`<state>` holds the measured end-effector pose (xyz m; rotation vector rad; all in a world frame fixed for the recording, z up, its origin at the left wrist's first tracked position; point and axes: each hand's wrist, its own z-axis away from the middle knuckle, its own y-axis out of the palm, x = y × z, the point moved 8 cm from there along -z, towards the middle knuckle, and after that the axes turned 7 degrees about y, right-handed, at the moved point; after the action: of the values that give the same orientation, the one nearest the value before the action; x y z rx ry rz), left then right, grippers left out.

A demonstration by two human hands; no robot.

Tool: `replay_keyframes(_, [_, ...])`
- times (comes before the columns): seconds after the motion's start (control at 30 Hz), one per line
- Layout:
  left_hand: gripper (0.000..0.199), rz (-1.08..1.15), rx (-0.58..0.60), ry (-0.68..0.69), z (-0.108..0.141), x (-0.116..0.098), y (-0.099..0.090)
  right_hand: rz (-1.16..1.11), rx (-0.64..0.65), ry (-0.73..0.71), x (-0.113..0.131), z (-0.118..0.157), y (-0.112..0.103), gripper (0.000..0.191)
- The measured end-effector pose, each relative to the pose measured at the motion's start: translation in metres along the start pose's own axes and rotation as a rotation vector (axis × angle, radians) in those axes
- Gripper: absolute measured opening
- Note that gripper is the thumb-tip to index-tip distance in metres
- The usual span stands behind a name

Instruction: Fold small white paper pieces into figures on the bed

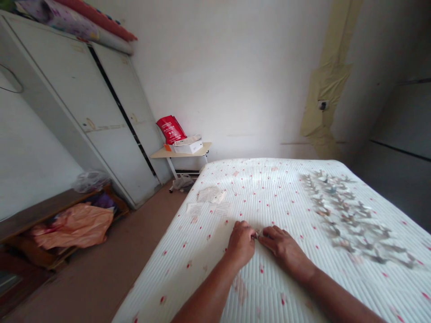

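Over the near middle of a white mattress (259, 287) with small red prints, my two hands meet at a small piece of folded paper (257, 234). My left hand (241, 242) pinches its left side, fingers curled. From the right, my right hand (282, 246) grips the other side between thumb and fingers. Most of the paper is hidden by the fingertips, so its folds do not show clearly. Ahead and to the left, a pile of printed paper pieces (211, 194) lies flat, with two squarish printed pieces (222, 209) just below it.
Several rows of small folded paper birds (346, 211) cover the mattress's right side. Beyond the far left corner, a small table (163, 153) bears a red bag (171, 129) and a white box (188, 146). A grey cabinet (111, 130) stands left, near an orange cloth (77, 224).
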<state>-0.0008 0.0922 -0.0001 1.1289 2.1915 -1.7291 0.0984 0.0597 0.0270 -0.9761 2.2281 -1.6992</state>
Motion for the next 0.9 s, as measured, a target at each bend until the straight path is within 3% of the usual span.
replay_keyframes(0.2, [0.026,0.08,-0.091,0.015,0.006,-0.004,-0.011,-0.313,-0.087,0.074,-0.023,0.005,-0.004,0.034])
replay_keyframes(0.43, [0.03,0.171,-0.105,-0.034,0.009,-0.003,-0.018,-0.511,-0.121,0.18,-0.045,0.009,-0.007,0.029])
replay_keyframes(0.67, [0.031,0.171,-0.133,-0.019,0.011,0.0,-0.018,-0.489,-0.121,0.145,-0.04,0.009,-0.008,0.028])
replay_keyframes(0.9, [0.024,0.106,-0.133,0.007,0.014,-0.004,-0.015,-0.262,-0.079,0.094,-0.024,0.004,-0.005,0.022])
